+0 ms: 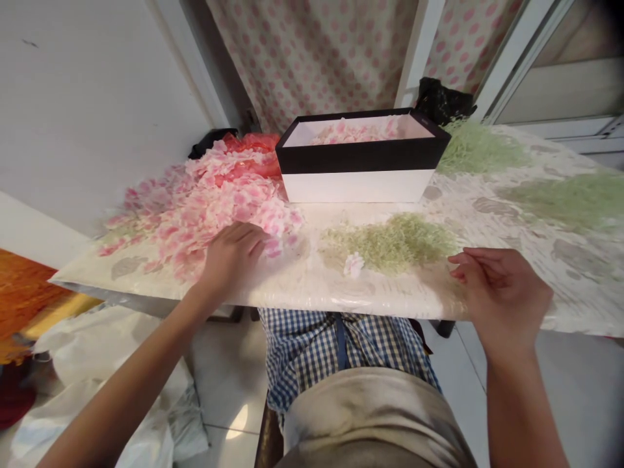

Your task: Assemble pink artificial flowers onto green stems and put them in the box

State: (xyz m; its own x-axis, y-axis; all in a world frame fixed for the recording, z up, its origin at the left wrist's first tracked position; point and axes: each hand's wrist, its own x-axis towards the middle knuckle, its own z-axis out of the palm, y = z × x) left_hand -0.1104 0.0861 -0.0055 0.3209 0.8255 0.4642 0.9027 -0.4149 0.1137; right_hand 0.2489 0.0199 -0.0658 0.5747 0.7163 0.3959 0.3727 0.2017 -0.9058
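A big heap of pink fabric petals covers the left of the table. My left hand rests palm down on its near edge, fingers curled into the petals; whether it grips any I cannot tell. A small pile of pale green pieces lies at the table's middle, with one assembled pink-white flower at its near side. My right hand hovers at the table's front edge right of that pile, fingers loosely pinched with nothing visible in them.
A black-and-white box with pink flowers inside stands at the back centre. More green piles lie to the right, a black bag behind. White sacks sit on the floor at left. The patterned table ends just before my lap.
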